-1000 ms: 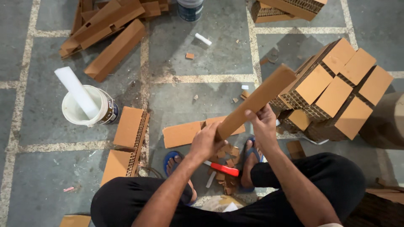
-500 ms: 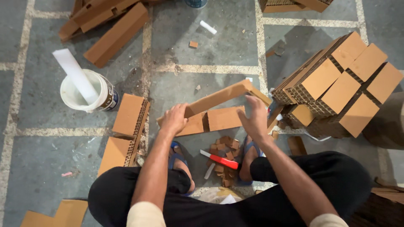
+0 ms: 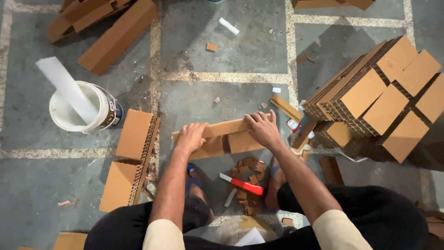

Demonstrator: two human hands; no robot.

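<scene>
Both hands press flat on a long cardboard strip (image 3: 222, 128) that lies on a second, wider piece of cardboard (image 3: 231, 143) on the concrete floor (image 3: 222, 60), just in front of the person's feet. The left hand (image 3: 190, 137) rests palm-down on the left end with the fingers held loosely together and curled over the edge; the right hand (image 3: 262, 128) lies on the right end, fingers slightly spread and flat — neither is pinching anything. The strip is smooth brown board, narrow and straight-edged.

Between the feet, near the hands, lies a utility knife (image 3: 241, 184) with a red handle and pale blade, resting on a scatter of small cardboard scraps (image 3: 247, 169). To the right, a tilted stack of honeycomb cardboard blocks (image 3: 374, 102) shows smooth faces and a ribbed, cellular edge. To the left, two more blocks (image 3: 132, 157) lie flat, their corrugated sides showing. Further left stands a white plastic bucket (image 3: 76, 113) with a flat white strip (image 3: 64, 85) leaning out of it. Long cardboard lengths (image 3: 115, 34) lie at the top left — well apart from the hands. The floor is grey, with pale speckled joint lines.
</scene>
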